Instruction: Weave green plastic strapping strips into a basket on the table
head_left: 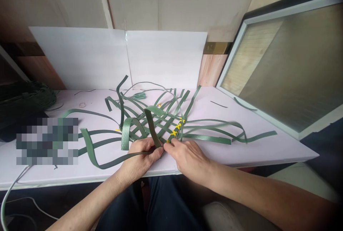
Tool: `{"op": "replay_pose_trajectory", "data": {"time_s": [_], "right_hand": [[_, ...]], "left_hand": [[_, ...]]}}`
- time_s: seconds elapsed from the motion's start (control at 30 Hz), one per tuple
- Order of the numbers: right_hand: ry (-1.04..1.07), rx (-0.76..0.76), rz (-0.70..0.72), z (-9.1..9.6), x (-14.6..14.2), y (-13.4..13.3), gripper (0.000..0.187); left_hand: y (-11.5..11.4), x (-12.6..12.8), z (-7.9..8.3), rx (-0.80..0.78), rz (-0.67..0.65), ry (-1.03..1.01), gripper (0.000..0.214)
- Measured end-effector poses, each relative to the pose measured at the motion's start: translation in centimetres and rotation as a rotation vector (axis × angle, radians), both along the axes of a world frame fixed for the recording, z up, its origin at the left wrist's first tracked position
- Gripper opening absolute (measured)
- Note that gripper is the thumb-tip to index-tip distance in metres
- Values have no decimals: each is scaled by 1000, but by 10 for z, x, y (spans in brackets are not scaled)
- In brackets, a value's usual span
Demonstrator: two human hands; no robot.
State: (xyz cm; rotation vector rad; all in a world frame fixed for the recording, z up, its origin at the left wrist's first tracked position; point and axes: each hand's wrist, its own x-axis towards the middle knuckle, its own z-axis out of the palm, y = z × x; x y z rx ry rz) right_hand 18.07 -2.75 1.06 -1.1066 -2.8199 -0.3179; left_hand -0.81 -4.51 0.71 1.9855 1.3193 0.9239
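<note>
A loose lattice of green plastic straps (160,120) lies on the white table (268,145), with yellow clips (177,128) along one crossing line. My left hand (140,156) is closed on a green strap (152,127) that loops up and back over the weave. My right hand (187,156) pinches the strap's end right beside the left fingers, at the weave's near edge. Long strap ends fan out to the left and right.
A white board (120,58) stands at the table's back. A framed glass panel (289,63) leans at the right. A dark green strap coil (24,99) sits far left, beside a blurred patch. A rubber band (82,105) lies near the back left.
</note>
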Motion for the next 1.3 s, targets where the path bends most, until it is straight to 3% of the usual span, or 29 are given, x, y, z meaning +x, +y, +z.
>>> {"op": "replay_pose_trajectory", "data": {"time_s": [0.23, 0.43, 0.57, 0.67, 0.8, 0.97, 1.3], "right_hand": [[204, -93, 65, -10, 8, 8, 31], [191, 29, 129, -23, 6, 13, 37], [215, 31, 143, -28, 4, 14, 32], [239, 34, 159, -29, 5, 15, 30], [260, 48, 137, -33, 4, 16, 35], [248, 36, 60, -34, -2, 12, 28], [210, -3, 34, -28, -5, 7, 27]], "left_hand": [[1, 0, 2, -41, -29, 10, 27], [-4, 0, 3, -6, -21, 21, 25], [-18, -9, -2, 7, -50, 35, 21], [-35, -22, -12, 116, -48, 58, 27], [-54, -33, -30, 356, 128, 164, 28], [-55, -25, -40, 522, 193, 311, 22], [-43, -14, -37, 356, 203, 172, 15]]}}
